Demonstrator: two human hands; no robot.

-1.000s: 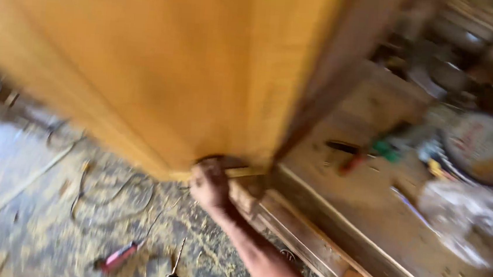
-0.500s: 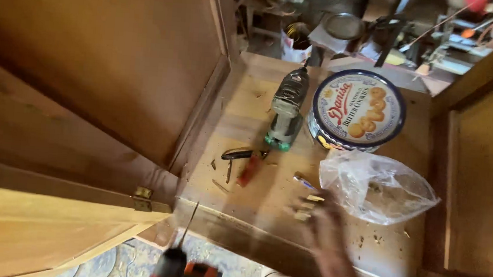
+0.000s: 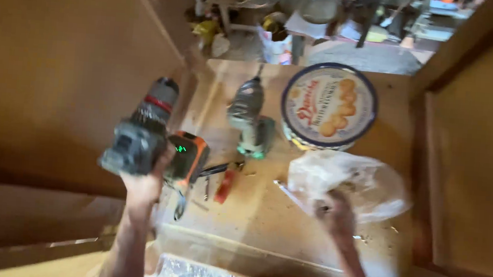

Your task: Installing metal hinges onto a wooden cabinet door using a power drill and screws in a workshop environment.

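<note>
Cordless drill (image 3: 147,133) was gripped in the left hand (image 3: 148,183); at three o'clock, the right hand (image 3: 337,213) pinched a plastic bag (image 3: 351,185) on the bench (image 3: 263,228). Fetching fasteners seemingly underway; next, withdraw one cleanly.

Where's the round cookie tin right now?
In the head view, the round cookie tin sits upper right on the wooden surface, between the green drill and plastic bag.

The drill (image 3: 141,133) in the left hand (image 3: 146,186) looks like matt dark plastic with an orange, slightly glossy battery base. At three o'clock from it, the bag (image 3: 351,182) under the right hand (image 3: 337,213) is thin, crinkled, shiny clear plastic. At twelve o'clock from the bag, the round tin (image 3: 328,107) has a glossy printed metal lid. The board (image 3: 264,216) beneath is matt, dusty bare wood
</note>
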